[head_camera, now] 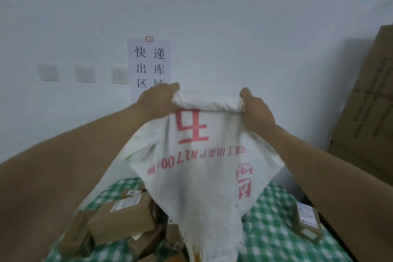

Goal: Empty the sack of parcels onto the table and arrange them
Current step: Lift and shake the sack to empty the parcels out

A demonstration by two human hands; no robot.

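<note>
- The sack (204,168), upside down, hides part of the parcels (123,217) beneath; its red print is blurred.
- Left hand (157,100) and right hand (257,112) clench the sack's bunched upper edge.
- Wall notice (148,66) behind the sack reads 快递出库区, last character half covered.

The hanging sack (204,166) blocks the middle. Brown parcels (123,221) crowd the near left of the table (270,238). The right side is open, with one small parcel (308,221).

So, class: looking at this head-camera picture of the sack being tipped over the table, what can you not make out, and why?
- Head view: whether parcels remain inside the sack; its cloth hides them.
- Parcel pile: partly behind the sack, cut by the bottom edge, motion-blurred; no count possible.
- Labels, as on the lone parcel: print too small.
- Wall notice: its lower part hidden by the left hand.
- Right hand: fingertips buried in the sack's rolled edge.
</note>
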